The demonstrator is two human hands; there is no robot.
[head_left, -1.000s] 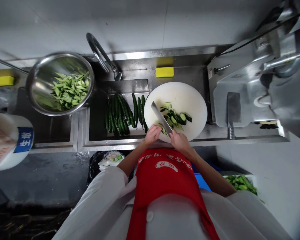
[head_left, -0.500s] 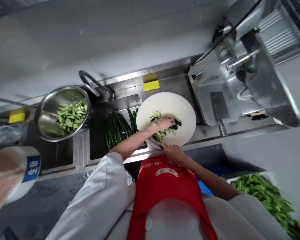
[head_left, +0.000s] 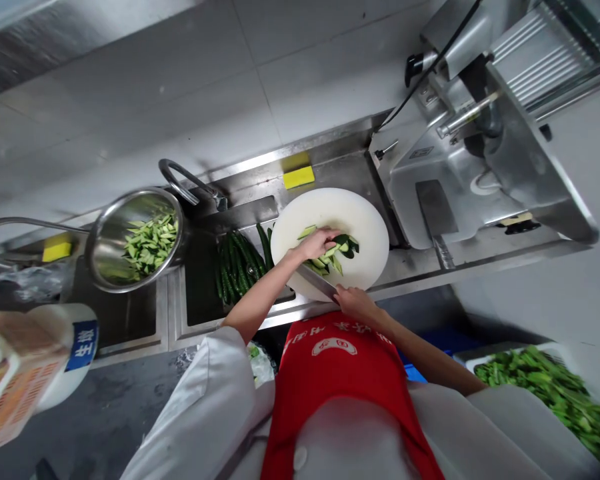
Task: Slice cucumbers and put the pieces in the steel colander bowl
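My left hand [head_left: 316, 245] is curled over cut cucumber pieces [head_left: 336, 259] on the round white cutting board [head_left: 365, 210]. Its fingers are bent round some of them, and part of the pile is hidden beneath the palm. At the board's near edge, my right hand [head_left: 354, 301] grips the handle of a knife [head_left: 320, 283]. The blade points left and lies beside the pile, below my left hand. Left of the board, whole cucumbers [head_left: 237, 267] fill part of a sink. A steel bowl [head_left: 100, 257] further left contains cucumber slices [head_left: 153, 243].
A curved faucet [head_left: 187, 180] rises behind the sink. A yellow sponge [head_left: 299, 177] lies behind the board. To the right stands a metal slicing machine [head_left: 485, 153] with a cleaver [head_left: 436, 210] on it. Leafy greens [head_left: 545, 393] fill a crate at lower right.
My left hand has gone from lying flat over the pieces to curling round them, drawn slightly left. The knife blade now shows more clearly beside the pile. The view has shifted slightly.
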